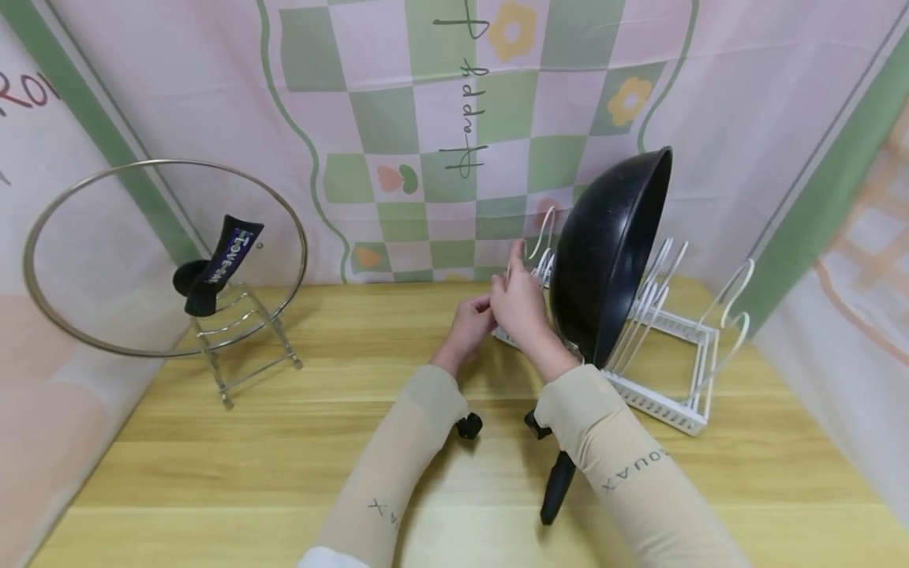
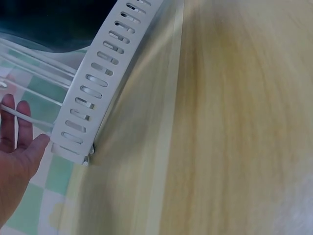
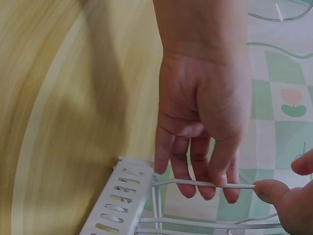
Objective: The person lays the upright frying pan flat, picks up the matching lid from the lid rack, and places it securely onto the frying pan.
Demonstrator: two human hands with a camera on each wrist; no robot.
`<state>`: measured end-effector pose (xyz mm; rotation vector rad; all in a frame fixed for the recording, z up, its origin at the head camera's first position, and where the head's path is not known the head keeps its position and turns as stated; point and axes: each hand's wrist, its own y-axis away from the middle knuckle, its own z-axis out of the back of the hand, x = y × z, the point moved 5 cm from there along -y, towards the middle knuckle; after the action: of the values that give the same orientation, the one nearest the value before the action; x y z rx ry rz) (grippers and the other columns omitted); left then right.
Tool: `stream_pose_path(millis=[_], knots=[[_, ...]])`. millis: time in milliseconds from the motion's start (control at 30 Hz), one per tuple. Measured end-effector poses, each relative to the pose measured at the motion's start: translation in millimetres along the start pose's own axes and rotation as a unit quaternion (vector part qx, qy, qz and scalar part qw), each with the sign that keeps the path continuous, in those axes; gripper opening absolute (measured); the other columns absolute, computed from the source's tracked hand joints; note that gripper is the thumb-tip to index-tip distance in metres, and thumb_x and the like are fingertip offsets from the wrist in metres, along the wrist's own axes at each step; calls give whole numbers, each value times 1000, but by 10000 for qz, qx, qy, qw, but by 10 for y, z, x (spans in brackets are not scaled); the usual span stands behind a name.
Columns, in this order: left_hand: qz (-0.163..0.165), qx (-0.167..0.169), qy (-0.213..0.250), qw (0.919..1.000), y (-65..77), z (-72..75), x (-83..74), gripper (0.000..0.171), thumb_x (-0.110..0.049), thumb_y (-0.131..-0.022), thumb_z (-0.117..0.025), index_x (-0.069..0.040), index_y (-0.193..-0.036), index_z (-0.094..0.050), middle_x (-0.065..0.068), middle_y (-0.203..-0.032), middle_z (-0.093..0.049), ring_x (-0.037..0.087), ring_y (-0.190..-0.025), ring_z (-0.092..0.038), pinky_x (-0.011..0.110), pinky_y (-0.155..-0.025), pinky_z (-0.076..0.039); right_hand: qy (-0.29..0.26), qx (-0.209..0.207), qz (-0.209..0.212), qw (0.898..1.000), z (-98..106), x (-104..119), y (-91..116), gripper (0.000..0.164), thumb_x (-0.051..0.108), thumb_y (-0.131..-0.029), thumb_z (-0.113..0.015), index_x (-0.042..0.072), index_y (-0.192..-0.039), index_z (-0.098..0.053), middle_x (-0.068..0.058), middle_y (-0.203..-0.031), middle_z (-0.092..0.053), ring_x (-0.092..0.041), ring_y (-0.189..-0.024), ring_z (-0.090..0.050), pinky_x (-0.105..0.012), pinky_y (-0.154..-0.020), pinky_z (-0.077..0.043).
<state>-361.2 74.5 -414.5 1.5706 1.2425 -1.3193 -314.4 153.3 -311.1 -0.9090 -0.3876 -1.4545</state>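
Observation:
A white wire pot rack (image 1: pixel 656 402) with a slotted base stands on the wooden table. In it a black wok (image 1: pixel 596 244) leans on its side, its handle (image 1: pixel 557 489) toward me. At the rack's left end, my left hand (image 1: pixel 469 327) pinches an end wire close to the base, thumb on one side and fingers on the other, as the right wrist view shows. My right hand (image 1: pixel 525 304) holds the same wire farther up; its thumb (image 3: pixel 271 190) lies against the wire and its index finger points upward. Its other fingers are mostly hidden.
To the left, a glass lid (image 1: pixel 305 244) with a black handle (image 1: pixel 234 252) rests on a small metal stand (image 1: pixel 259 375). A patterned cloth (image 1: pixel 383 118) hangs behind the table. Several upright wires (image 1: pixel 642 315) of the rack stand right of the wok.

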Motion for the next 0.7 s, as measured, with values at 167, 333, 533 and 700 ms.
stream_pose_path(millis=[167,333,533,700], knots=[[-41,-34,151,9999,-22,-2,6,32,0,-104,-55,10,-134,-57,27,-136,-60,33,-127,-60,33,-103,-50,-601,-483,1,9970,-12,-32,-12,65,3,-103,-52,-1,-160,-21,-16,-126,-67,-26,-75,-55,-37,-70,-45],[-80,-206,-126,9997,-26,16,-9,29,1,-103,-55,11,-129,-62,26,-126,-65,20,-107,-64,31,-98,-53,-1049,-488,-199,9931,-63,-32,-20,70,1,-102,-54,0,-161,-16,-15,-134,-61,-26,-92,-56,-37,-83,-45],[-98,-315,-128,9994,-39,21,-14,30,1,-102,-57,10,-130,-61,27,-129,-64,27,-115,-65,32,-100,-52,-1317,-499,-253,9897,-94,-45,-41,70,-2,-102,-51,2,-162,-15,-17,-133,-60,-21,-85,-52,-32,-77,-44],[-129,-379,-148,9991,-45,33,-16,29,0,-102,-58,10,-129,-62,26,-128,-65,30,-117,-65,33,-100,-53,-1409,-530,-274,9882,-106,-50,-52,69,-3,-102,-50,3,-161,-17,-19,-132,-59,-25,-96,-56,-35,-85,-47]])
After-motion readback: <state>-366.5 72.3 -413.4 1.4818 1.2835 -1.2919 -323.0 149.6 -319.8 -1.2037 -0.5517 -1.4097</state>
